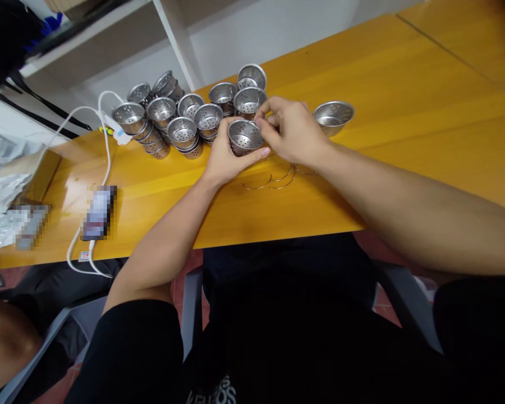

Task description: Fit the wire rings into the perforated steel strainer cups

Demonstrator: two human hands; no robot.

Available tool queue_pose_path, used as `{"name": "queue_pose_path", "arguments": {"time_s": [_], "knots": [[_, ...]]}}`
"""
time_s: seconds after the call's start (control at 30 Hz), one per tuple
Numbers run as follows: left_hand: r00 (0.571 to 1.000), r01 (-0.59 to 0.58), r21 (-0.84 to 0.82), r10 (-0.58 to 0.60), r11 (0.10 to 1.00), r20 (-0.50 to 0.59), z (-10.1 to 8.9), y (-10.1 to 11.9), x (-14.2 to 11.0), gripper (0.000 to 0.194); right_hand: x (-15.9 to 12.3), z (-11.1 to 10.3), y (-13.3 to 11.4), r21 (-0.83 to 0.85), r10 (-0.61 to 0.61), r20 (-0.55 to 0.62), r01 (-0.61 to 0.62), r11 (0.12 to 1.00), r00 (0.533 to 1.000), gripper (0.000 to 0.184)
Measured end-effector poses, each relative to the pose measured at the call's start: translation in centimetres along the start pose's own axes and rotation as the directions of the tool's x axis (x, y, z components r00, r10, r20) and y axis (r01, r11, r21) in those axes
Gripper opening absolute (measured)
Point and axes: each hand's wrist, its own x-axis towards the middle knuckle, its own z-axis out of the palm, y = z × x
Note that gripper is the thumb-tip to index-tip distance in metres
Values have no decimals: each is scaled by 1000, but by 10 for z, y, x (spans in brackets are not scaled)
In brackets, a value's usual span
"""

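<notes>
My left hand [229, 154] is wrapped round a perforated metal cup [246, 137], its open top facing up. At the cup's right rim, my right hand [292, 128] pinches with thumb and fingers; whatever lies between the fingertips is too small to make out. Thin curved wires [283, 180] lie on the table just below the hands. To the right of my right hand stands another metal cup [334, 116], partly hidden by the wrist. Several more perforated cups [182, 132], some stacked, stand close together behind and left of my left hand.
The wooden table [404, 123] reaches far to the right, with a shelf [180, 45] behind it. A phone [99, 213] lies at the left with a white cable [108, 151]. Plastic bags [2, 207] are at the far left, near another person's bare limb [8, 342].
</notes>
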Motion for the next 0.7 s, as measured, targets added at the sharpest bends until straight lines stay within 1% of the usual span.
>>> {"name": "queue_pose_path", "arguments": {"time_s": [0.13, 0.3, 0.4, 0.57, 0.63, 0.7], "knots": [[1000, 28, 2, -28, 1000, -8, 1, 10, 0, 118, 1, 2, 2, -37, -22, -10, 22, 999, 1000, 39], [999, 53, 12, -53, 999, 13, 0, 14, 0, 120, 1, 2, 5, -79, -22, -35, 20, 997, 999, 38], [997, 75, 15, -75, 997, -2, -1, 15, -1, 118, 2, 4, 7, -54, -23, -43, 21, 998, 999, 36], [997, 80, 31, -80, 996, -14, -1, 22, -1, 121, 1, 8, 7, -21, -18, -42, 17, 1000, 999, 33], [995, 97, 36, -97, 995, -15, -1, 25, -1, 115, 2, 7, 6, 13, -20, -34, 21, 1000, 999, 33], [994, 109, 22, -109, 994, -3, -2, 25, 0, 106, 4, 2, 4, 90, -51, -3, 52, 995, 999, 35]]}}
